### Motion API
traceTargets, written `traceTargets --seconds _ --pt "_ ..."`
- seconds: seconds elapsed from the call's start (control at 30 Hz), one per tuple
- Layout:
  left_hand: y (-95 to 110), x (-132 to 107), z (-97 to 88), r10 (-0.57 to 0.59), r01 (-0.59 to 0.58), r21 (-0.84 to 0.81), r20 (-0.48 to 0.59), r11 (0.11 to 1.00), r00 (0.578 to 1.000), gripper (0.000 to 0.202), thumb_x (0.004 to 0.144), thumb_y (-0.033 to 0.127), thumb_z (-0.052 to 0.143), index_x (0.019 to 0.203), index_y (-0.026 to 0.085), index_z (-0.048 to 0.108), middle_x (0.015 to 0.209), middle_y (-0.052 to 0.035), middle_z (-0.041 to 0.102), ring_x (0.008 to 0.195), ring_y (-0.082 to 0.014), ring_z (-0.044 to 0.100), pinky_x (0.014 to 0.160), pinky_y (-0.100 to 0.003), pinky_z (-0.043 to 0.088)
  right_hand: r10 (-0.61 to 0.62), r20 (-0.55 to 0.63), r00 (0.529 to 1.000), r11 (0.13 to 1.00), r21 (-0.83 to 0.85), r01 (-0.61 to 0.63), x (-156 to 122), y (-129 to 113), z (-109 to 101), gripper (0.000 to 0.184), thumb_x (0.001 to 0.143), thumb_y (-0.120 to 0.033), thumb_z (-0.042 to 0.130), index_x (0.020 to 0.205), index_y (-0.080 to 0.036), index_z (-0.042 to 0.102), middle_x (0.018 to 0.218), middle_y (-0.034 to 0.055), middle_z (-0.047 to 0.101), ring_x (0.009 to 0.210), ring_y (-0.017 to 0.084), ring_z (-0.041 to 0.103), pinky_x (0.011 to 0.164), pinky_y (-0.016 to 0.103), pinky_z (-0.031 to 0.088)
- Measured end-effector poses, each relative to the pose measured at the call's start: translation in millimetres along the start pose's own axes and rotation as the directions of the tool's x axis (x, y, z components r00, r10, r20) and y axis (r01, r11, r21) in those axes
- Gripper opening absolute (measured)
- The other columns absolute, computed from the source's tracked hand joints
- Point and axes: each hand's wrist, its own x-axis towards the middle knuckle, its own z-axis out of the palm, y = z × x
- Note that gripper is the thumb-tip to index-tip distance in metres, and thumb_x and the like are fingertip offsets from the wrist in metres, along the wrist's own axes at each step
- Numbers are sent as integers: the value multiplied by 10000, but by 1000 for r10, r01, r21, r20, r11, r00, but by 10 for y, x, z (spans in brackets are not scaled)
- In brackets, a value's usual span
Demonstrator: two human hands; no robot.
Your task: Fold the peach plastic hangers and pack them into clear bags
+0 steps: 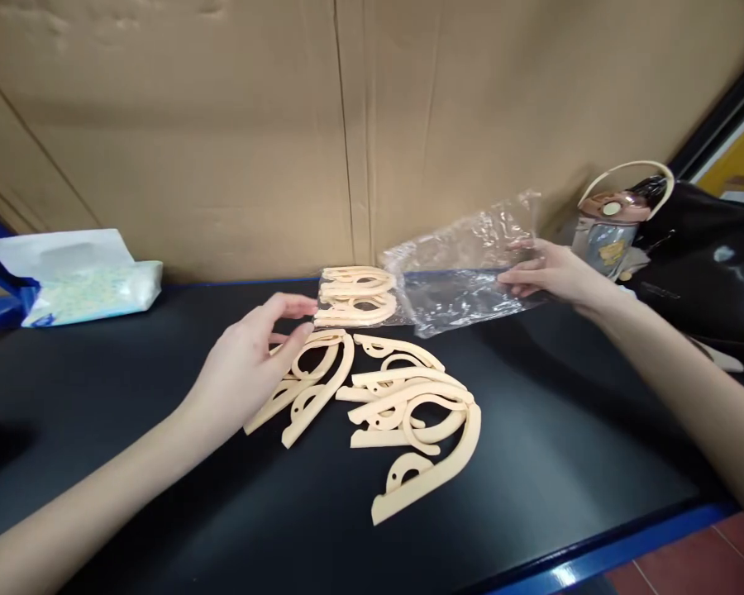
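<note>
The left hand [254,364] hangs over the black table [564,446] a little to nine o'clock of the view's centre. It is loose and unclenched and grips nothing. Its forefinger and thumb point toward two o'clock, with the tips right at the near end of a stack of cream curved pieces [355,296] — whether they touch it cannot be told. That stack lies flat at twelve o'clock of the table's middle, close to the back edge, and sits inside the mouth end of a clear plastic bag [465,277]. The bag stretches away from it toward three o'clock, crumpled and partly lifted off the surface. The right hand [549,273] comes in from four o'clock and pinches the bag's far end, fingers closed over the film and thumb beneath. Under and just beside the left palm, toward five o'clock of it, two flat arched pieces [316,388] lie side by side on the table. Next to them, at the centre, a loose heap of the same cream pieces [415,413] overlaps in several directions, with the longest one trailing toward six o'clock. At nine o'clock, well apart, a soft white packet [87,285] rests against a blue frame. At three o'clock, behind the right wrist, a metallic bottle with a cream loop handle [608,223] stands just beside a black bag [713,264]. A cardboard wall [223,140] closes off the back — it runs the whole width.
</note>
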Motion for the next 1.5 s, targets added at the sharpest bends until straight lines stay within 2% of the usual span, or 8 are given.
traceTargets --seconds 0.23,0.37,0.57,0.9,1.0,1.17,1.33,1.5 --pt "-78 -130 -9 -67 -33 429 214 903 975 553 917 645 327 1225 259 576 1293 -91 602 1181 -369 558 957 -552 454 43 -351 935 819 -524 -234 44 284 -172 732 883 -205 618 1464 83 279 1267 483 486 1266 532 458 885 581 350" --pt "-26 -179 43 -8 -87 361 254 928 967 571 905 702 318 1146 271 603 1218 -72 621 1161 -337 561 963 -504 453 -81 -308 948 750 -645 -145 -29 200 9 677 963 -379 487 1506 -29 288 1363 365 497 1291 468 467 894 508 394" --pt "43 -242 88 47 -136 271 312 953 949 490 935 665 334 1069 286 613 1129 -41 643 1065 -285 590 915 -441 469 90 154 984 710 -703 45 69 299 229 677 972 -628 255 1338 -145 557 1214 193 690 1144 363 641 921 457 460" --pt "24 -276 127 141 -221 214 338 951 931 461 968 606 349 1153 276 613 1230 -46 629 1097 -265 618 946 -405 496 -123 75 990 721 -679 141 18 224 119 564 979 -463 422 1405 -103 505 1385 222 571 1305 362 516 1056 497 401" --pt "-25 -252 145 190 -286 228 367 931 911 502 978 593 349 1285 271 584 1379 -53 560 1270 -273 532 1093 -438 414 -474 288 832 819 -203 537 -238 -34 159 566 919 -563 535 1385 -241 555 1454 88 543 1355 270 481 1148 423 341" --pt "-64 -223 187 183 -332 255 472 908 862 541 995 576 335 1459 328 457 1550 -4 433 1437 -268 358 1183 -487 293 -617 553 560 751 201 629 -682 -334 395 727 789 -499 747 1453 -404 468 1636 -3 274 1496 287 261 1197 496 254" --pt "41 -248 176 223 -339 186 461 922 859 492 1013 534 293 1271 276 622 1291 -33 648 1228 -247 554 1070 -431 419 -670 522 529 699 202 686 -726 -350 663 591 871 -514 657 1401 -269 565 1581 97 380 1458 283 344 1195 467 272" --pt "100 -143 125 109 -130 102 195 986 975 406 927 539 474 1152 258 661 1205 -53 668 1162 -286 582 1046 -462 412 -770 396 500 601 189 776 -628 -332 716 502 913 -474 620 1329 -195 590 1362 121 593 1262 241 545 1075 423 429"
